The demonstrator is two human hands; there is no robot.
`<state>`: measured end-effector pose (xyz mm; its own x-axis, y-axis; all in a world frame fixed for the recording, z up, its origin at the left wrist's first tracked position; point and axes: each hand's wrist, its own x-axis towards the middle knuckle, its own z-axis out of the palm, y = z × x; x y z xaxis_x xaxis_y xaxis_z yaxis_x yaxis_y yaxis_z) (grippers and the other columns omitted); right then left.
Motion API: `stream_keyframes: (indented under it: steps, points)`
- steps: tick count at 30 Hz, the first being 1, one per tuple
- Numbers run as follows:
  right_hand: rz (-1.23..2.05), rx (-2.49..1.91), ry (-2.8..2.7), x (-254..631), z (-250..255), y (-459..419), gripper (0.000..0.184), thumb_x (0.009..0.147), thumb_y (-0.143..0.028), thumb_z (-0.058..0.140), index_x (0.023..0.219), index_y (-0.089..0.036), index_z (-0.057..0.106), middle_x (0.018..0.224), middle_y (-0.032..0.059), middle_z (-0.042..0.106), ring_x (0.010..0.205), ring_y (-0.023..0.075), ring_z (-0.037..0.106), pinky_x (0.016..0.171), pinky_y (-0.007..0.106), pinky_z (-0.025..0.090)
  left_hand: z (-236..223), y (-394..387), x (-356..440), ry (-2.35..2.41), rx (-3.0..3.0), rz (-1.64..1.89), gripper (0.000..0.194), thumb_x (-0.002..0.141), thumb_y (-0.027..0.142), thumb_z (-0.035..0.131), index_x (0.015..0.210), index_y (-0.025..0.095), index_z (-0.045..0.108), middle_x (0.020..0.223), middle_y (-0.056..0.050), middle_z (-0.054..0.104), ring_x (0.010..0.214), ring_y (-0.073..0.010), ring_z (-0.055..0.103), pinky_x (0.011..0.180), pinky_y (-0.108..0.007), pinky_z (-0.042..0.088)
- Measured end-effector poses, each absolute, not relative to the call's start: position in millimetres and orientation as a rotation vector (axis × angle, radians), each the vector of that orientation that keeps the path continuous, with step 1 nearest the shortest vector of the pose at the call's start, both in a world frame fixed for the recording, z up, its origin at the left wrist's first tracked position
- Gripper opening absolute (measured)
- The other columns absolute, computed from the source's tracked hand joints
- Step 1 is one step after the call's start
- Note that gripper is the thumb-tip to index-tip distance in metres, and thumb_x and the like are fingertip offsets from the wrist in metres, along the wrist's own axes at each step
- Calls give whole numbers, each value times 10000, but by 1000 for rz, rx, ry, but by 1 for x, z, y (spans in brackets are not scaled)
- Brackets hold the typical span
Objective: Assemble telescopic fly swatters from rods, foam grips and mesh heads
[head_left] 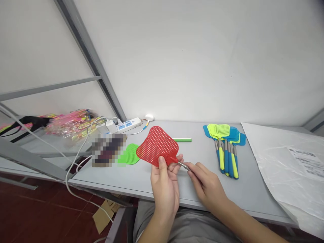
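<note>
My left hand (pixel 165 184) pinches the red perforated head of a fly swatter (pixel 157 143) between thumb and fingers, above the table's front. My right hand (pixel 209 185) closes round the swatter's thin metal handle (pixel 183 165), near the red neck; its far end is hidden in the palm. Behind the red head lies a bright green swatter head (pixel 132 154). A green grip (pixel 183 140) pokes out on the other side; whether the two are joined is hidden. To the right rests a pile of blue and yellow fly swatters (pixel 226 152), handles toward me.
A white plastic sheet or bag (pixel 286 168) with a printed label covers the table's right end. At the back left are a power strip (pixel 129 125) and a white cable (pixel 67 179). Plastic-wrapped colourful items (pixel 73 125) lie beyond the grey metal frame (pixel 93 60). One patch is blurred out.
</note>
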<state>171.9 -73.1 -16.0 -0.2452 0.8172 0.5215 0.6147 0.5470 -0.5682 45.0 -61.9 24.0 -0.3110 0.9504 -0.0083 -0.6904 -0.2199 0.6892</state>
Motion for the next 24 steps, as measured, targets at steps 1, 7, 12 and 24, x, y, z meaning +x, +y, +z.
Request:
stream_keyframes:
  steps: [1, 7, 12, 24]
  points:
    - [305, -1162, -1966, 172, -16, -73, 316, 988, -211, 398, 1274, -241, 529, 821, 23, 554, 694, 150, 566, 617, 260, 457, 23, -61, 44, 720, 527, 1779, 265, 885, 396, 638, 1067, 208, 595, 936, -56, 717, 864, -202, 724, 817, -362, 558]
    - [257, -1157, -1974, 173, -12, -72, 305, 991, -210, 391, 1254, -221, 546, 819, 28, 571, 701, 146, 577, 609, 252, 454, 18, -60, 44, 767, 617, 1772, 220, 823, 317, 724, 980, 189, 637, 958, -45, 708, 848, -184, 718, 798, -317, 570]
    - [169, -1144, -2005, 173, -13, -74, 314, 988, -191, 392, 1271, -200, 530, 825, 36, 605, 693, 146, 598, 606, 253, 460, 16, -61, 45, 762, 634, 1772, 193, 802, 289, 745, 929, 170, 661, 914, -46, 713, 821, -180, 713, 801, -328, 573]
    - [-462, -1185, -2148, 177, -3, -75, 384, 947, -116, 463, 1330, -129, 489, 720, 24, 613, 580, 149, 536, 532, 285, 362, 13, -59, 46, 687, 599, 1766, 147, 804, 269, 745, 895, 158, 711, 917, -65, 727, 862, -167, 693, 822, -308, 559]
